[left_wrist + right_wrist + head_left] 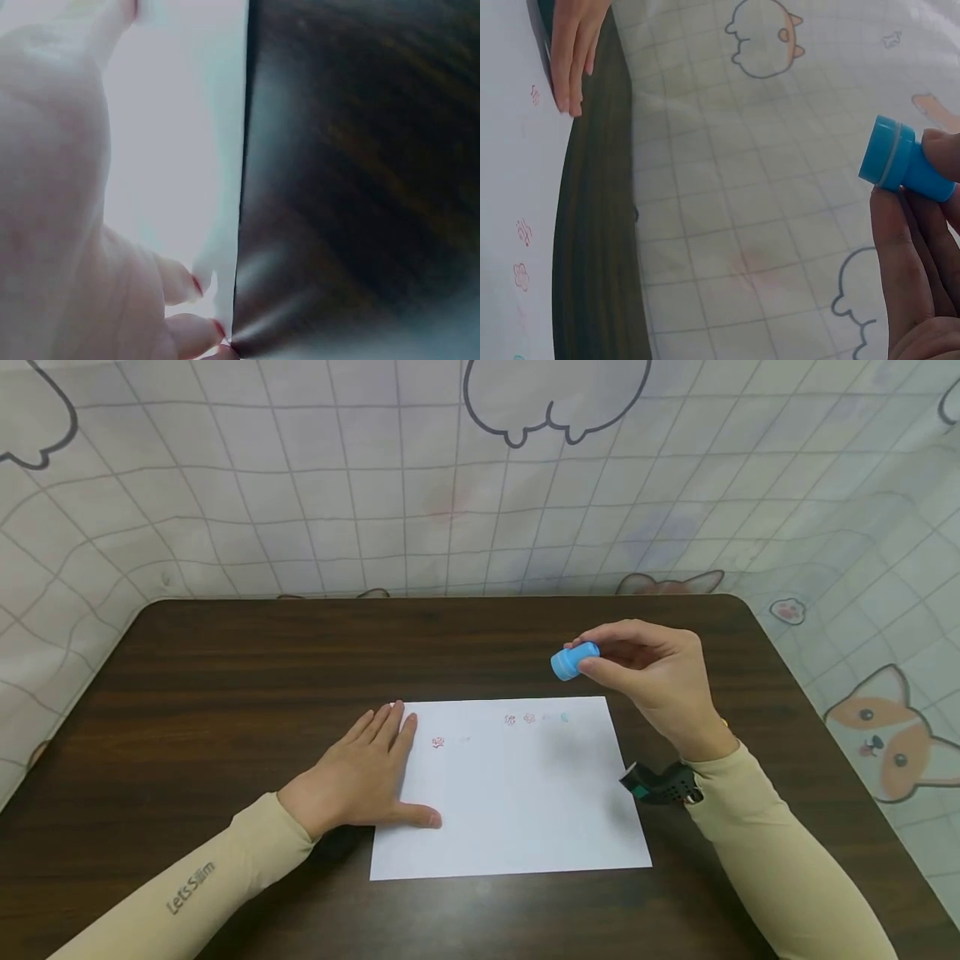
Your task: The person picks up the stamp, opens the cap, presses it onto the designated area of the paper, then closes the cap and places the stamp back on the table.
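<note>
My right hand [660, 672] pinches a small blue stamp [575, 661] between thumb and fingers, above the table just past the paper's far right corner. In the right wrist view the blue stamp [906, 159] is tilted, its wide end with a pale ring pointing away from the hand. Flat on the table lies a white sheet of paper [517, 802]. Its left edge is under my left hand [356, 777], which presses down with fingers straight and thumb spread. Small red printed marks [519, 719] and a faint blue-green mark [565, 717] sit along the sheet's far side.
The dark wooden table [225, 685] reaches back to a white grid-patterned cloth [420, 485] with cartoon animals, which also hangs at both sides. On the right wrist is a black strap device [660, 783], close over the paper's right edge.
</note>
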Demonstrator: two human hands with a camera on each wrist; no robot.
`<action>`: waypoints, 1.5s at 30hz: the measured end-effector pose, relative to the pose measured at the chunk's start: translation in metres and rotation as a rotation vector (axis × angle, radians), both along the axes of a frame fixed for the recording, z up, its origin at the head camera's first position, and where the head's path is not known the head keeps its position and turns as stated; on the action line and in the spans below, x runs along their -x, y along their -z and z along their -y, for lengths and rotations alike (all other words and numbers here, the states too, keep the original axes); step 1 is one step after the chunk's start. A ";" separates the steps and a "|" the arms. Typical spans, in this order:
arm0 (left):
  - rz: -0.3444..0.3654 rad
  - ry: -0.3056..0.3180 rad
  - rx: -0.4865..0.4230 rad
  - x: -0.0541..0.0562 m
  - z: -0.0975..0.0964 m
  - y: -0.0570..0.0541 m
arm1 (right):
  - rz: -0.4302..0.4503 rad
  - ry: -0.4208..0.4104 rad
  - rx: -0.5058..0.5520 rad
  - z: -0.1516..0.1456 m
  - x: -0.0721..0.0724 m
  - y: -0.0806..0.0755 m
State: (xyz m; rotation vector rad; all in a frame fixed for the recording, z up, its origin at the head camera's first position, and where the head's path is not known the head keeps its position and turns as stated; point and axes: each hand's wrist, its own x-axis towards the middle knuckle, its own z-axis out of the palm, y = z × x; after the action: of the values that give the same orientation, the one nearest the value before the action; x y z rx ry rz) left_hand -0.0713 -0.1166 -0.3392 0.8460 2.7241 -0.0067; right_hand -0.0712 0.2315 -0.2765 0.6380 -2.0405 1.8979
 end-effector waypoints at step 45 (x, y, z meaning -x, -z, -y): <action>-0.372 0.003 -1.184 0.040 -0.056 -0.034 | 0.113 0.060 -0.025 0.021 -0.001 0.030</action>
State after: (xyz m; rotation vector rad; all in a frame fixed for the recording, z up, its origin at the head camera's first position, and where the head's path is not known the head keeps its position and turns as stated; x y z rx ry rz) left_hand -0.1112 -0.0602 -0.3053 1.1655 2.8984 1.7176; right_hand -0.0702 0.2105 -0.3064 0.4795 -2.1296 1.9179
